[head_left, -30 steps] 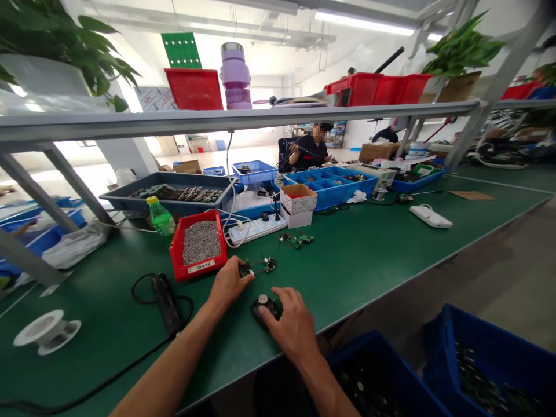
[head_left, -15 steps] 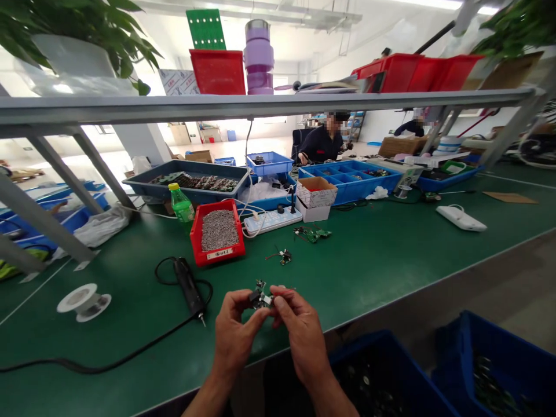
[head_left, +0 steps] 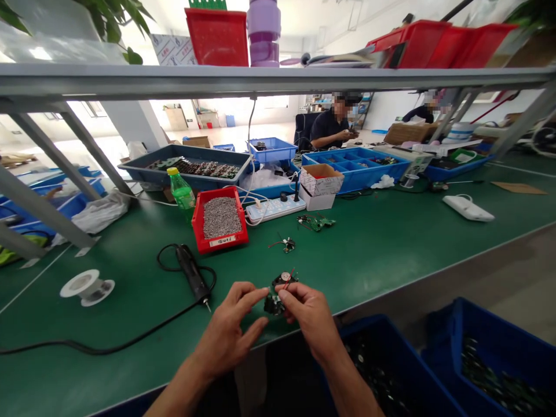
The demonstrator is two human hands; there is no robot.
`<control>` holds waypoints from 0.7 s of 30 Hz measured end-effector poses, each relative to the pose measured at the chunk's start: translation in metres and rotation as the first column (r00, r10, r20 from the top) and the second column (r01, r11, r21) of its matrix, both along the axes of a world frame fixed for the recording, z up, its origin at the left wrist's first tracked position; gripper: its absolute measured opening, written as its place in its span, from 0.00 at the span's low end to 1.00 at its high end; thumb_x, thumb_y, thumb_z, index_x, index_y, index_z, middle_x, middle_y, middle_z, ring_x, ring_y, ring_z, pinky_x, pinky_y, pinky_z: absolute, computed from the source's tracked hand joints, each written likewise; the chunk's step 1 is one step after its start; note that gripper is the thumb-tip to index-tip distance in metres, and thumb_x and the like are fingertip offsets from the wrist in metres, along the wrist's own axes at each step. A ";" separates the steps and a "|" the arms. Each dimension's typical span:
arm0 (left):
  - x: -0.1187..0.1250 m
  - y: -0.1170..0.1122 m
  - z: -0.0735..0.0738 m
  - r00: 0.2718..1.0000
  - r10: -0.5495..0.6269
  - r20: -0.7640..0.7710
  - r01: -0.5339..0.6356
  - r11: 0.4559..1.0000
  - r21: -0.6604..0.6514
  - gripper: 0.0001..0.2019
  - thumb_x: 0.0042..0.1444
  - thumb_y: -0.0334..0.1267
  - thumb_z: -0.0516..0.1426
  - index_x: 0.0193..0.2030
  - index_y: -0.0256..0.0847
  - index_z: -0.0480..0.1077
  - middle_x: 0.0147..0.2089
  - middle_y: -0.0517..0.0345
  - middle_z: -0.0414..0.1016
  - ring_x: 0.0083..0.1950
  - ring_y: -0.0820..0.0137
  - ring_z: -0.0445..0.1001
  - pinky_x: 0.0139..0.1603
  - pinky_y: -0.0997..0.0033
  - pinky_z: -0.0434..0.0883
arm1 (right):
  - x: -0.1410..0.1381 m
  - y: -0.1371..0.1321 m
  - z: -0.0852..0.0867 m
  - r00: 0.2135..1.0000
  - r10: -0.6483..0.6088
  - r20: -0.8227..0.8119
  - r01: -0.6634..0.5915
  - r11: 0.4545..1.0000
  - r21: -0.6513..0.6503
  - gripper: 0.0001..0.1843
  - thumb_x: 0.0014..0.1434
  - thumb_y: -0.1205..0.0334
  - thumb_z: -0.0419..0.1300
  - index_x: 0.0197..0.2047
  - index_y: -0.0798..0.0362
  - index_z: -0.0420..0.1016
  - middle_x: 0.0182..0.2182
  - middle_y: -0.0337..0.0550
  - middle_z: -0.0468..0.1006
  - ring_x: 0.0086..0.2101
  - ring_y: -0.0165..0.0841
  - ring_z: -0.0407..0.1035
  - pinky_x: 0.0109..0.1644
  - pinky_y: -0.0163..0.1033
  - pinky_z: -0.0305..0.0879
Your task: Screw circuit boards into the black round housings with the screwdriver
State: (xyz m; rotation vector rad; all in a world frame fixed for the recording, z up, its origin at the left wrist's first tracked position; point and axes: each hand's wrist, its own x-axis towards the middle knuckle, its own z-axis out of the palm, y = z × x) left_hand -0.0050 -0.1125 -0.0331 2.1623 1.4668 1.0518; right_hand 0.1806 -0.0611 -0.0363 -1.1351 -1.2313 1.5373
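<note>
My right hand (head_left: 311,317) pinches a small circuit board (head_left: 273,304) with green and black parts, just above the bench's front edge. Behind the board is a black part with a round silver disc (head_left: 285,277), thin red wires beside it; whether the two are joined I cannot tell. My left hand (head_left: 230,331) is open, thumb and index finger spread. Its index fingertip is at the board's left edge, touching or very close. A black electric screwdriver (head_left: 191,275) lies left of the hands. Farther back rest a small wired piece (head_left: 287,244) and a green circuit board (head_left: 319,222).
A red bin of small metal parts (head_left: 221,217) stands beside a green bottle (head_left: 181,194) and a power strip (head_left: 275,209). A wire spool (head_left: 87,286) sits left. Blue bins (head_left: 460,347) stand below the front edge. Across the bench, a person (head_left: 332,127) sits.
My left hand has let go of the board and spread its fingers, shifting left. The board has turned in my right hand, and the black part with the disc now shows. The view has tilted down.
</note>
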 end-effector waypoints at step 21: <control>-0.010 -0.002 -0.012 0.987 -0.119 -0.108 0.148 0.935 0.323 0.12 0.58 0.21 0.57 0.44 0.40 0.65 0.40 0.54 0.70 0.40 0.70 0.70 0.40 0.71 0.70 | -0.005 -0.011 0.003 0.992 -0.047 -0.118 0.037 0.996 -0.085 0.20 0.49 0.46 0.69 0.32 0.58 0.79 0.26 0.41 0.78 0.21 0.26 0.65 0.25 0.31 0.64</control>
